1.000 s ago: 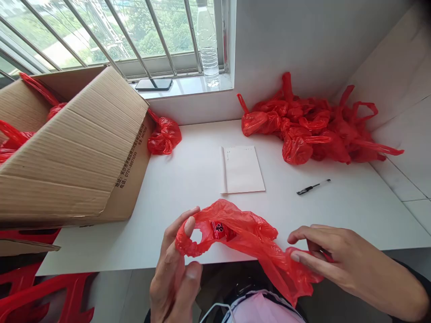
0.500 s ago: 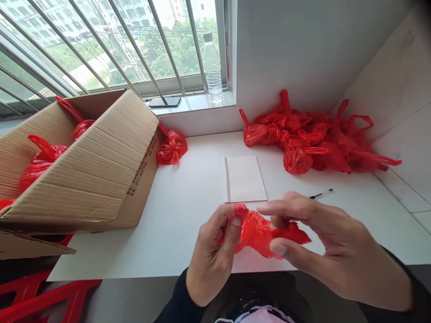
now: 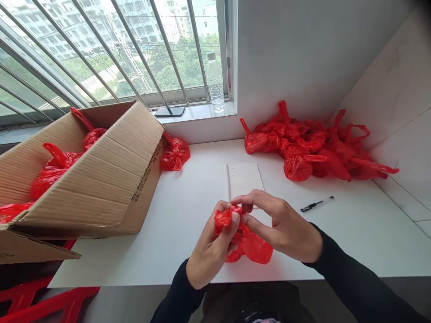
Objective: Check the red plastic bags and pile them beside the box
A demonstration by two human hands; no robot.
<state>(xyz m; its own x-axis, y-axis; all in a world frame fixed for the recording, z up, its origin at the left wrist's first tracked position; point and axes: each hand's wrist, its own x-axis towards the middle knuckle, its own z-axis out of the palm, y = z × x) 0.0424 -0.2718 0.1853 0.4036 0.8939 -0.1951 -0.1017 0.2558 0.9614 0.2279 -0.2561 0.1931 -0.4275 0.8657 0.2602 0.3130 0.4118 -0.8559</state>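
A crumpled red plastic bag point(image 3: 254, 246) hangs between my two hands, low over the table's front part. My left hand point(image 3: 213, 246) is closed on its gathered upper part, thumb on top, with a tuft sticking out beside the thumb. From the right, my right hand point(image 3: 279, 224) pinches the same gathered part with thumb and forefinger, right against the left fingers. The bag's looser body spreads below both hands. Behind them lies a pale notebook point(image 3: 245, 179), its lower edge partly covered by my right hand.
An open cardboard box point(image 3: 101, 175) with red bags inside stands tilted at the left. One tied red bag point(image 3: 177, 152) sits beside it. Several more form a pile point(image 3: 303, 139) by the back wall. A pen point(image 3: 316, 204) lies at right; a bottle point(image 3: 215, 85) and phone point(image 3: 170, 111) rest on the sill.
My right hand has moved left and closed from a spread grasp to a pinch beside my left hand. The bag's body now hangs lower. The view has tipped slightly upward.
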